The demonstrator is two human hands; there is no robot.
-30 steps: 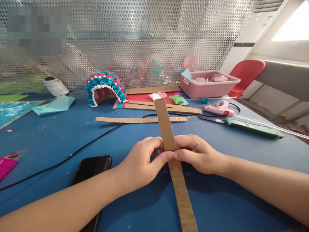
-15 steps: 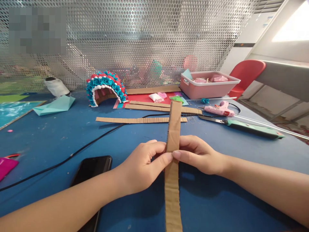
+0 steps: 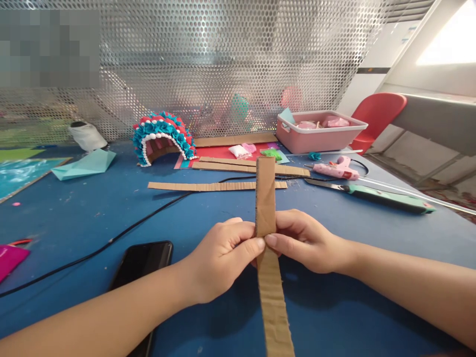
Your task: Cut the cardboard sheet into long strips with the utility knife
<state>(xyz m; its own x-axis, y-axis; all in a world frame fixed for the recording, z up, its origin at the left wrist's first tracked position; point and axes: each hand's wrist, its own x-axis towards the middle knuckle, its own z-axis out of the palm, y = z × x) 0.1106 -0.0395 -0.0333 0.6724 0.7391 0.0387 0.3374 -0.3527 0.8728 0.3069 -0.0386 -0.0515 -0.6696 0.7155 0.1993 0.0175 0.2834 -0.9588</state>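
Observation:
Between my two hands a long brown cardboard strip [image 3: 275,297] stands up from the lower edge of the view, with a bend where my thumbs press. My left hand [image 3: 226,260] pinches its left edge, fingers behind and thumb in front. From the other side my right hand [image 3: 307,240] pinches it the same way, the thumb tips almost meeting. Beyond them a loose cardboard strip [image 3: 201,187] lies crosswise on the blue table [image 3: 208,210]. Other cardboard strips [image 3: 223,166] lie further back.
At the right are a green-handled knife [image 3: 390,198] and a pink glue gun [image 3: 340,168]. A pink bin [image 3: 316,139] stands behind them. A blue-and-red decorated arch [image 3: 163,136] is at back left. A phone [image 3: 148,258] lies by my left forearm, near a black cable [image 3: 134,225].
The strip's lower part has swung to the right, and its bend at my thumbs looks sharper. The upper end has shifted slightly left. Both hands keep their pinch.

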